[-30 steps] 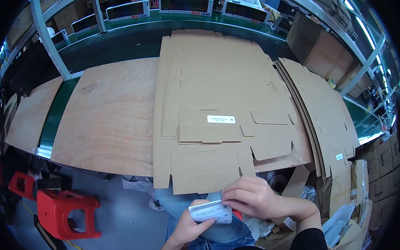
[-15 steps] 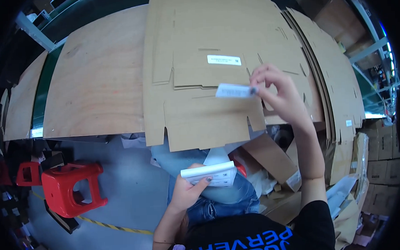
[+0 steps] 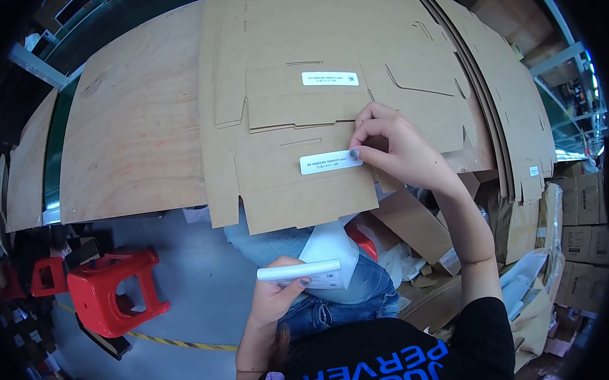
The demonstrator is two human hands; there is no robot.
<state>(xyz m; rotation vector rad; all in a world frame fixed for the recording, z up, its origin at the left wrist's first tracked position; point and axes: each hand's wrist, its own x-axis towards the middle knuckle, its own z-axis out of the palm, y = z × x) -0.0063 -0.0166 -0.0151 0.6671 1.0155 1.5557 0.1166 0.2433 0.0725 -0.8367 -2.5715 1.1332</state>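
Note:
Between the thumb and fingers of my right hand (image 3: pixel 394 145) is the right end of a white printed label (image 3: pixel 330 162). It lies flat against, or just over, the near flap of a flattened cardboard box (image 3: pixel 305 203). Farther up on the cardboard, another white label (image 3: pixel 330 78) is stuck to a second flap. Over my lap, my left hand (image 3: pixel 276 296) is closed around a roll of labels (image 3: pixel 299 270), its thumb on the printed face. A strip of pale backing paper (image 3: pixel 327 250) hangs from the roll across my knee.
Bare plywood tabletop (image 3: pixel 138 122) extends left of the cardboard. More flattened boxes (image 3: pixel 501 93) are stacked to the right. Below on the left stands a red plastic stool (image 3: pixel 118 290) on the grey floor. Cardboard scraps (image 3: pixel 411 226) and plastic lie under the table's right side.
My right hand has lowered the label from above the cardboard down to the near flap. My left hand with the roll has shifted slightly left and down, and more backing paper shows.

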